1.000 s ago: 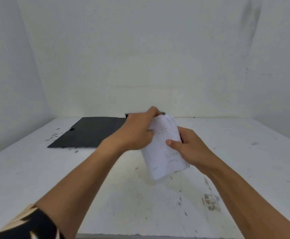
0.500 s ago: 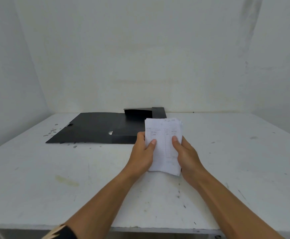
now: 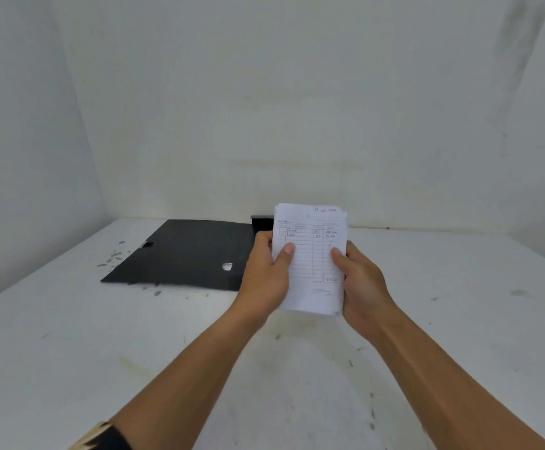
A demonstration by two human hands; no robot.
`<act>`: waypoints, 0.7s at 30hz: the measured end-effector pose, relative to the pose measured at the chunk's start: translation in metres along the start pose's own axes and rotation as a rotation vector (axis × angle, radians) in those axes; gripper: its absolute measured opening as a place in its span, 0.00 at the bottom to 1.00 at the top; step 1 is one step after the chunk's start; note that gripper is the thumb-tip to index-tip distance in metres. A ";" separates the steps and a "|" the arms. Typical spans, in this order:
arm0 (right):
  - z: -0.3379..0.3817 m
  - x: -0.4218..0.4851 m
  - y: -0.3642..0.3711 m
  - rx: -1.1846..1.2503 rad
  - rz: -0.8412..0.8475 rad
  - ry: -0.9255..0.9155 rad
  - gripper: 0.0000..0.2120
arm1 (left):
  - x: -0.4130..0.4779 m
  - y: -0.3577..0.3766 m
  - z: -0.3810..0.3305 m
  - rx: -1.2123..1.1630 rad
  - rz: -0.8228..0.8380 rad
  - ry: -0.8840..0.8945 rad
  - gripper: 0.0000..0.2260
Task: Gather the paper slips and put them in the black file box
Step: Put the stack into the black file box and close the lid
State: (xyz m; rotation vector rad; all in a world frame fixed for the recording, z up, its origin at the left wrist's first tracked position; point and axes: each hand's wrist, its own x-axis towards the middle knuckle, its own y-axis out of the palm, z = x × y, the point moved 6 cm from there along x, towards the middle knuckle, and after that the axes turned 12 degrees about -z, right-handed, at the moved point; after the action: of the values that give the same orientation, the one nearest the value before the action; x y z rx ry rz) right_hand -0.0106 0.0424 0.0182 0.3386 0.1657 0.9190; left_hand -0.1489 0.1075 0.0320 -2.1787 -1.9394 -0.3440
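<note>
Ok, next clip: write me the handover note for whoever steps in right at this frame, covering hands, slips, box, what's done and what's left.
Left hand and right hand: both grip the stack of paper slips, held upright above the white table.
Black file box: lies open on the table, behind and left of the hands.
Done: slips gathered into one stack.
Left: put the stack into the box.

A white counter (image 3: 459,319), scuffed and flecked with grey marks, is being enclosed by 3 plain white walls (image 3: 264,108); soft, even light is being cast throughout.
</note>
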 end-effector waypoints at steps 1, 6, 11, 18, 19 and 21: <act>0.002 0.006 0.005 -0.039 -0.023 -0.018 0.13 | 0.006 -0.004 0.000 0.021 0.021 -0.002 0.06; 0.001 0.046 0.033 -0.166 -0.099 -0.044 0.09 | 0.041 -0.014 0.004 0.300 0.278 -0.026 0.22; -0.002 0.106 0.030 -1.042 -0.132 -0.400 0.16 | 0.117 -0.048 0.006 0.366 0.026 -0.083 0.20; -0.061 0.135 0.009 -1.611 -0.036 -0.375 0.27 | 0.170 -0.024 0.062 0.431 0.048 -0.302 0.15; -0.060 0.134 0.009 -1.592 -0.061 -0.401 0.26 | 0.174 -0.016 0.071 0.441 0.051 -0.340 0.16; -0.058 0.133 0.008 -1.548 -0.099 -0.440 0.23 | 0.177 0.004 0.086 0.454 0.078 -0.402 0.18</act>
State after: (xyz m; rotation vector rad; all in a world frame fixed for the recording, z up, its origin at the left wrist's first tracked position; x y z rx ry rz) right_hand 0.0468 0.1662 -0.0326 -0.9012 -0.9074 0.6311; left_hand -0.1224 0.3007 0.0046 -2.1107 -1.8644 0.5374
